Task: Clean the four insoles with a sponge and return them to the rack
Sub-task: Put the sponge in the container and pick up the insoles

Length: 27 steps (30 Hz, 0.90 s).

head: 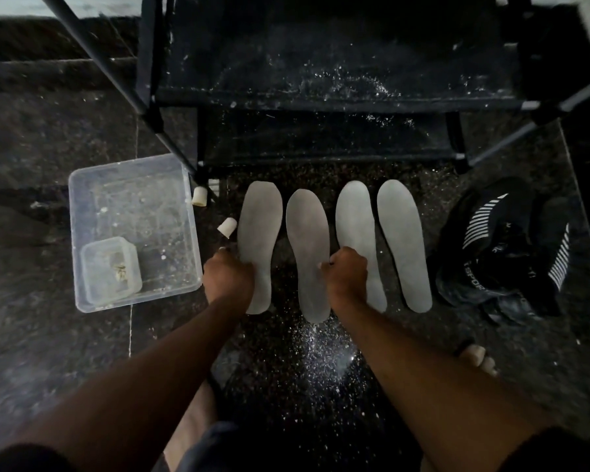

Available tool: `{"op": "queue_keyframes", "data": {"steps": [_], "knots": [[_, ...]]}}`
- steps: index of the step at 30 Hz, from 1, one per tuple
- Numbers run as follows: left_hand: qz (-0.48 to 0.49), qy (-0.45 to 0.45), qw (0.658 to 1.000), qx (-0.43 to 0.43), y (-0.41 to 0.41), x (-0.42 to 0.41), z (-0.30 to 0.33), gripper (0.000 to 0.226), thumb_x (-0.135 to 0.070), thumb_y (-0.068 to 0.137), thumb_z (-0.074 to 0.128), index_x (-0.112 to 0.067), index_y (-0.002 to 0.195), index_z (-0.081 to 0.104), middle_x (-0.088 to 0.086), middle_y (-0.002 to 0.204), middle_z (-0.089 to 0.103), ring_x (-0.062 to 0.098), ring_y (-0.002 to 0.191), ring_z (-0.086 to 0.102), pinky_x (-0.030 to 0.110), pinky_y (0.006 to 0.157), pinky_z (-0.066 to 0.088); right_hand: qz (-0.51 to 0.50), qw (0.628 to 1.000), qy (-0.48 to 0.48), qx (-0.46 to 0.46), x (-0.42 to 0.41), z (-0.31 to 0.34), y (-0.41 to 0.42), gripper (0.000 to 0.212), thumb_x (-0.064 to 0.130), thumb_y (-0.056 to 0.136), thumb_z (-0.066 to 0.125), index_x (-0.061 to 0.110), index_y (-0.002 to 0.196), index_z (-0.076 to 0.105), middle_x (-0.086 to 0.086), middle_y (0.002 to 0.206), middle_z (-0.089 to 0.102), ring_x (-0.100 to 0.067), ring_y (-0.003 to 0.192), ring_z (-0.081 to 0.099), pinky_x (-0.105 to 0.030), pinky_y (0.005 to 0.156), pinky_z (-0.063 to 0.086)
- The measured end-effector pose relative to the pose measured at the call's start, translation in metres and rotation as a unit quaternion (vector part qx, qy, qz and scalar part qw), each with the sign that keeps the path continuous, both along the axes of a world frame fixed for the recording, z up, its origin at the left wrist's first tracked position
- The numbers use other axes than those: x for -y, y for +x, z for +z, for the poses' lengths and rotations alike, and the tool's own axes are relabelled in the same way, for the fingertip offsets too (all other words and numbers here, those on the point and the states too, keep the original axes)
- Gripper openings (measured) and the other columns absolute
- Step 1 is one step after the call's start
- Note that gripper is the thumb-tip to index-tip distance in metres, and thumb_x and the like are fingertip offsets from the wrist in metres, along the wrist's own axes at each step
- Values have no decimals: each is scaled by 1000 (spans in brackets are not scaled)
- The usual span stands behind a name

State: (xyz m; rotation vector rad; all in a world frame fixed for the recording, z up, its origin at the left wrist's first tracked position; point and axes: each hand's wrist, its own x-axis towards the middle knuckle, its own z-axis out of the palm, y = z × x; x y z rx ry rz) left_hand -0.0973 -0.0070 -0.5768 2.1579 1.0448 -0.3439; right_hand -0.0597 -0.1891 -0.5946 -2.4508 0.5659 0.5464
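Four insoles (307, 253) lie side by side on the floor: thin, light, floppy. Left hand (228, 277) and right hand (344, 277), curled, each pinch one; best gripped mid-length.

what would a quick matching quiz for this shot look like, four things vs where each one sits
Things:
1. small clear container
2. black shoe
3. left hand
4. right hand

Places:
A. on the third insole from the left
B. on the floor, right of the four insoles
C. inside the large clear tub
D. on the leftmost insole

Pairs: 1-C, 2-B, 3-D, 4-A
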Motion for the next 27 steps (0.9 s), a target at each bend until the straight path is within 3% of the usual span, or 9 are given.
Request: {"op": "queue_keyframes", "data": {"steps": [2, 5, 8, 11, 15, 21, 23, 27], "knots": [[8, -10, 1000, -8, -2, -4, -1, 29, -23, 88, 78, -5, 109, 71, 15, 98, 75, 34, 91, 72, 30, 69, 49, -19, 1000, -1, 0, -2, -2, 2, 20, 18, 84, 74, 5, 98, 72, -14, 98, 72, -29, 94, 69, -36, 78, 58], [58, -50, 997, -8, -6, -10, -1, 18, -23, 82, 86, -11, 87, 74, 8, 84, 73, 29, 78, 72, 41, 71, 62, -31, 999, -8, -1, -3, -2, 3, 15, 16, 87, 67, 9, 97, 76, -10, 96, 74, -26, 92, 70, -29, 73, 55], [65, -80, 995, 15, -9, -16, 3, 11, -17, 82, 85, -19, 80, 74, 4, 79, 73, 28, 77, 73, 43, 75, 63, -49, 998, 35, 26, -2, 5, 1, 13, 6, 84, 66, 11, 85, 78, -6, 88, 75, -22, 85, 71, -24, 69, 52], [81, -124, 988, 38, -15, -24, 8, 13, -18, 79, 87, -19, 74, 75, 4, 78, 76, 31, 80, 74, 48, 78, 63, -63, 991, 103, 50, 1, 15, -2, 15, 1, 80, 69, 12, 71, 75, -3, 75, 74, -20, 73, 70, -33, 72, 58], [83, -175, 978, 76, -18, -27, 47, 17, -19, 81, 87, -17, 73, 73, -1, 68, 70, 22, 64, 65, 31, 60, 54, -66, 979, 173, 83, 5, 46, -6, 21, 5, 77, 74, 18, 60, 70, 1, 60, 68, -19, 57, 63, -45, 65, 59], [77, -212, 965, 135, -20, -37, 127, 15, -13, 89, 80, -13, 75, 75, -7, 56, 68, 6, 47, 60, 22, 45, 46, -74, 960, 237, 131, 10, 124, -11, 25, 9, 83, 74, 22, 63, 70, 0, 55, 66, -19, 48, 58, -43, 55, 56], [97, -237, 955, 152, -20, -40, 153, 16, -10, 90, 79, -6, 76, 71, -1, 53, 62, 10, 42, 54, 21, 39, 44, -62, 953, 256, 150, 11, 157, -11, 23, 13, 84, 75, 19, 63, 70, 0, 55, 66, -17, 49, 59, -39, 58, 55], [106, -252, 942, 197, -20, -42, 205, 13, -7, 90, 78, 0, 80, 72, 3, 60, 61, 11, 46, 52, 22, 40, 47, -51, 935, 295, 192, 9, 218, -8, 19, 6, 85, 73, 11, 66, 72, -1, 53, 64, -14, 48, 56, -31, 53, 50]]}}
